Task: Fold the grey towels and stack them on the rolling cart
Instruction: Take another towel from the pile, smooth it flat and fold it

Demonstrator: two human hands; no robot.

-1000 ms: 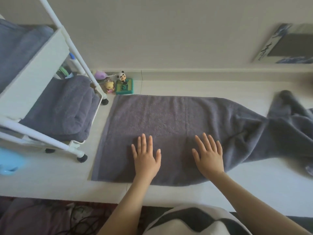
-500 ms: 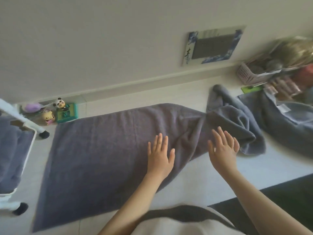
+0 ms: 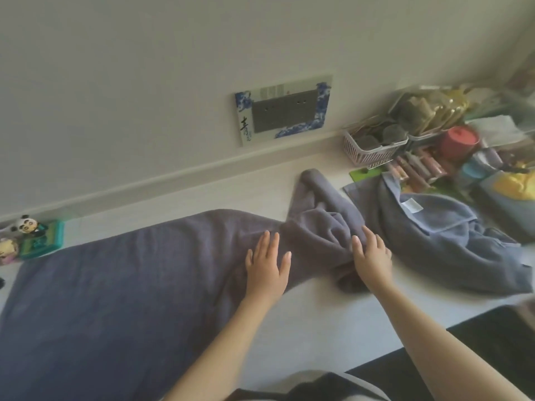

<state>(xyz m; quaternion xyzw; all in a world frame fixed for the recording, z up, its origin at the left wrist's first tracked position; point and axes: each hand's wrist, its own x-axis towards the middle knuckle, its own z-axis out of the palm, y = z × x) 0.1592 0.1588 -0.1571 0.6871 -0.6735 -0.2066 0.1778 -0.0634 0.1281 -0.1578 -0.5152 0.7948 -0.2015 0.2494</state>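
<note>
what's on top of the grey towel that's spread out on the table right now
Both hands rest on the grey towel: the left hand lies flat at its narrowing middle, the right hand on its bunched end. Whatever lies under the bunched folds is hidden.

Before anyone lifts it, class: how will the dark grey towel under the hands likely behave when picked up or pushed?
The dark grey towel is probably floppy: its far end lies bunched in soft folds by the right hand. Pushed, it would likely wrinkle rather than slide whole. It looks thick, so perhaps fairly heavy.
</note>
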